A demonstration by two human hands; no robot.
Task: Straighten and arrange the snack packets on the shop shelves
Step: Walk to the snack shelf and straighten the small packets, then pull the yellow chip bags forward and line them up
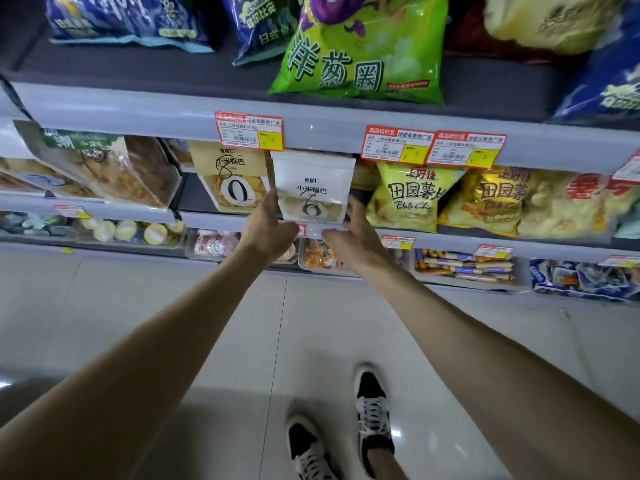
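Note:
A white snack packet [311, 187] stands upright on the middle shelf [214, 220], under the price rail. My left hand [268, 226] grips its lower left edge. My right hand [353, 237] holds its lower right corner, fingers partly hidden behind the packet. A tan packet [230, 176] of the same brand stands just to its left. To the right lean a green chip bag [408, 197] and a gold chip bag [491, 200].
The upper shelf carries a large green bag [363, 50] overhanging its edge and blue bags [128, 19]. Clear pouches of dried snacks [114, 168] lie at left. Lower trays hold small sweets [464, 265]. Price tags [249, 131] line the rails. My shoes [372, 417] stand on pale floor tiles.

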